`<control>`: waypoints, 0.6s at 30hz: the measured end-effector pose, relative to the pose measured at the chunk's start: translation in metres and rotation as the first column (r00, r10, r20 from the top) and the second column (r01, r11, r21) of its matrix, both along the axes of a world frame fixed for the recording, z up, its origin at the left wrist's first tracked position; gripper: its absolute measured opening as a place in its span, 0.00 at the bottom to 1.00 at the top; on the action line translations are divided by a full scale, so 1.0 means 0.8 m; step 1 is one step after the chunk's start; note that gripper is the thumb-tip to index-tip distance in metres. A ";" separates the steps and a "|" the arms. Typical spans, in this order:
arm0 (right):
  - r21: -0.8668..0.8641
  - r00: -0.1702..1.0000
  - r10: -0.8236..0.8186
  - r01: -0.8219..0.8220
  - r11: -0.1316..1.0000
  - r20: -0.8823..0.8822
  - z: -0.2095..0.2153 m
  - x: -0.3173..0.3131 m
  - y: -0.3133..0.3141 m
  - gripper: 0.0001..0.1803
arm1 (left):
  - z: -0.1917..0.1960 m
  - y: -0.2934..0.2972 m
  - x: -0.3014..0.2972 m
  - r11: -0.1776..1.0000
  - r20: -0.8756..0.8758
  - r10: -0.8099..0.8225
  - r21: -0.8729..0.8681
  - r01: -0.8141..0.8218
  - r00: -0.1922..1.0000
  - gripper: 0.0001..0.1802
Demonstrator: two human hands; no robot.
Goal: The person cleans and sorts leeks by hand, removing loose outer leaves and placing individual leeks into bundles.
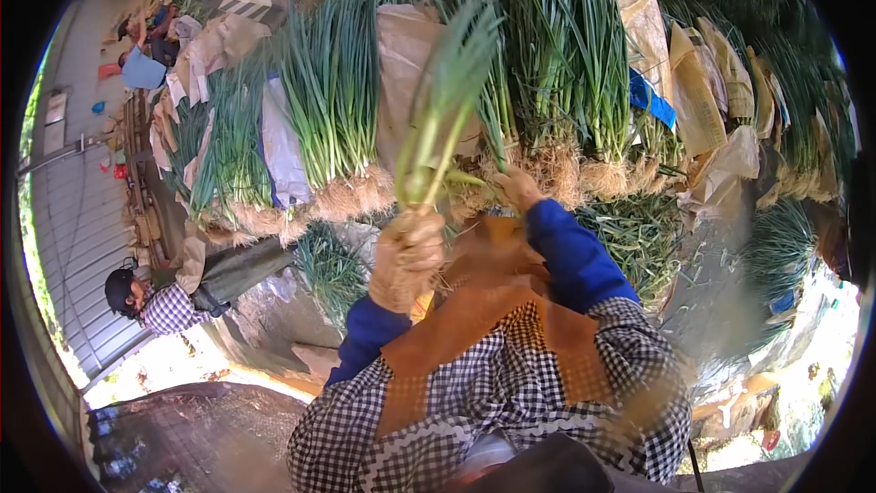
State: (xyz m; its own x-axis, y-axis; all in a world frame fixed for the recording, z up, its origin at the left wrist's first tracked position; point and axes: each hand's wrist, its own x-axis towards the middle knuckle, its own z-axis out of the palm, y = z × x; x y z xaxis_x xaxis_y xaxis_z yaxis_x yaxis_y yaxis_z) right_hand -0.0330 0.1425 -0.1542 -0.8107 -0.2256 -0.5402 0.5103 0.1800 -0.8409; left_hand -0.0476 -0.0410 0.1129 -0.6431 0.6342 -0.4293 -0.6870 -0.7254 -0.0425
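In front of my chest my left hand [408,251] is closed round the lower ends of a bunch of green onions [429,151]. The bunch stands upright, its green tops blurred by motion. To the right of it, my right hand [518,190] is closed at the end of a green onion leaf [468,179] that sticks out sideways beside the bunch. Just beyond both hands, tall bundles of green onions [333,100] stand in a row with their pale roots [351,194] toward me.
Paper sacks [693,91] and a white sack [285,151] stand between the bundles. Loose green leaves [634,242] lie in a heap at my right, with another pile [328,269] at my left. A co-worker [173,301] in a checked top is at the left, another person [146,64] farther back.
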 end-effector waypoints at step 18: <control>0.409 0.898 -0.297 0.416 0.812 -0.324 -0.038 -0.107 0.046 0.17 | -0.231 0.006 -0.014 0.971 0.119 -0.126 -0.189 0.147 0.985 0.20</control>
State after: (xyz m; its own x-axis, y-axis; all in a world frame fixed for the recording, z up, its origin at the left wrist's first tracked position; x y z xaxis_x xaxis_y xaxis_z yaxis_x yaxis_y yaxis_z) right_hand -0.1186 0.1789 -0.1845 -0.8985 0.3290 -0.2906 0.4144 0.4171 -0.8089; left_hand -0.0585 -0.0361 -0.0716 -0.5009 0.6088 -0.6152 -0.7791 -0.6268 0.0141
